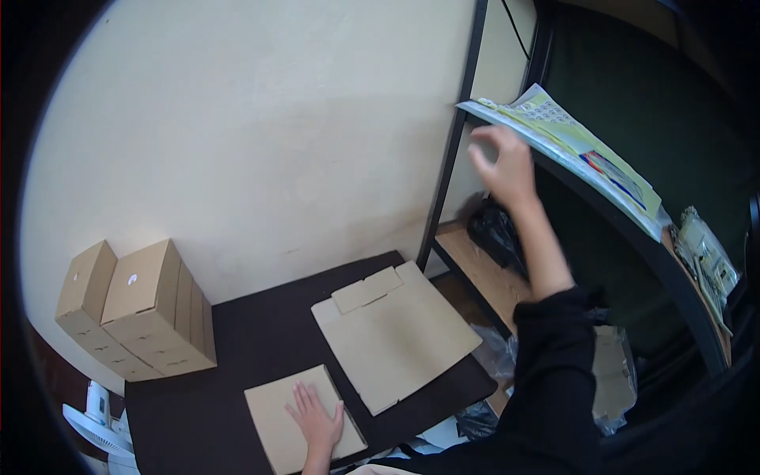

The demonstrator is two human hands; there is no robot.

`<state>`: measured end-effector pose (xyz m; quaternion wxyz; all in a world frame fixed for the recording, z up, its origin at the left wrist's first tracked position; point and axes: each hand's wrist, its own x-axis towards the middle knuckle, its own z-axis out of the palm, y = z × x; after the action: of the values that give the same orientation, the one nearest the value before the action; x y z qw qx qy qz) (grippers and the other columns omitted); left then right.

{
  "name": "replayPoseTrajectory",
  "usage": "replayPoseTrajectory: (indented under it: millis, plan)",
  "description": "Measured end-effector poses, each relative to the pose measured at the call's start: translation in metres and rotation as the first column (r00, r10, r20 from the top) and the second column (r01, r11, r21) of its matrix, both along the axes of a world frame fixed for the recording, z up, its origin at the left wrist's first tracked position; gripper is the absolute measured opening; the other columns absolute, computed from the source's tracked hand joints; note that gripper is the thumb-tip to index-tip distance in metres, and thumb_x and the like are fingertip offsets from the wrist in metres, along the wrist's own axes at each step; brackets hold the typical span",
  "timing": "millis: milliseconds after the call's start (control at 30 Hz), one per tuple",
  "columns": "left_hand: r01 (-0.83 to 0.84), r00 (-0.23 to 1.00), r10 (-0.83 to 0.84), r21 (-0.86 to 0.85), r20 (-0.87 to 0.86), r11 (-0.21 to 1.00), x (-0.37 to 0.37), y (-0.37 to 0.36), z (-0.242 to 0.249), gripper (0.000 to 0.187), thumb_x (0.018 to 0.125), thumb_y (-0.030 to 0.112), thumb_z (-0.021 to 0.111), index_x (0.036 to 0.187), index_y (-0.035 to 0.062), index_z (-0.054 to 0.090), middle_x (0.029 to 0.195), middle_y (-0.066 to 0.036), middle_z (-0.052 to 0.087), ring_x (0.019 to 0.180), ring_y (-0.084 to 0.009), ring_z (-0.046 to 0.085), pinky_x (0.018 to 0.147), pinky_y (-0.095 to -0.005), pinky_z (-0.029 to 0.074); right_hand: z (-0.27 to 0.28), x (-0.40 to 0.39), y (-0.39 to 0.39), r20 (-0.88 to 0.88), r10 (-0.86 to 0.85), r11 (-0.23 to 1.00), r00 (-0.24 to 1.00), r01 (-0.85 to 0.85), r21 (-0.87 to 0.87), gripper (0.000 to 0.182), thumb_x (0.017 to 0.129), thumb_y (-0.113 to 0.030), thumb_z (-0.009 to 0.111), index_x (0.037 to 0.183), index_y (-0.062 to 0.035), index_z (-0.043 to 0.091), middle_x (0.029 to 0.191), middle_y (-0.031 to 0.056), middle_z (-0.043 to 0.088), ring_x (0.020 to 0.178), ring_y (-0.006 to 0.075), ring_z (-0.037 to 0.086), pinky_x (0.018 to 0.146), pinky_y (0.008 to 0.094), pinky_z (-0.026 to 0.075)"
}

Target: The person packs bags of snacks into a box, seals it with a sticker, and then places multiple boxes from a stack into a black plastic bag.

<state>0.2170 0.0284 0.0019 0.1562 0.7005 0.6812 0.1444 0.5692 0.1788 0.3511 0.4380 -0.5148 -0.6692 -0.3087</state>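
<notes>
My left hand (317, 419) lies flat, fingers spread, on a closed cardboard box (273, 412) at the front of the dark table. Just behind that box is a larger flat piece of cardboard (396, 336) with cut flaps along its edges. My right hand (507, 166) is raised at the shelf's edge, close to a stack of printed sheets (586, 150). Its fingers are curved with the thumb apart, slightly blurred, and nothing shows between them.
Several stacked cardboard boxes (150, 309) stand at the table's (261, 324) left end against the wall. A white fan (99, 423) is at lower left. The metal-framed shelf (475, 269) on the right holds a black plastic bag (495, 229) and plastic packets (708, 245).
</notes>
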Motion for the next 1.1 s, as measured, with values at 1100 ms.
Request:
replayPoseTrajectory:
  millis: [1100]
  plan:
    - [-0.336,0.924,0.371,0.261,-0.095,0.905,0.004,0.034,-0.010,0.062,0.079,0.048,0.050,0.122,0.0037,0.042,0.123,-0.018,0.039,0.114,-0.0346,0.033,0.094,-0.0500,0.022,0.085,0.264,0.191,0.166,-0.626,0.455,0.762,0.530,-0.716,0.037,0.069,0.001,0.043,0.094,-0.0135,0.066,0.100,0.0142,0.061,0.090,0.0235,0.059,0.081,0.0304,0.046]
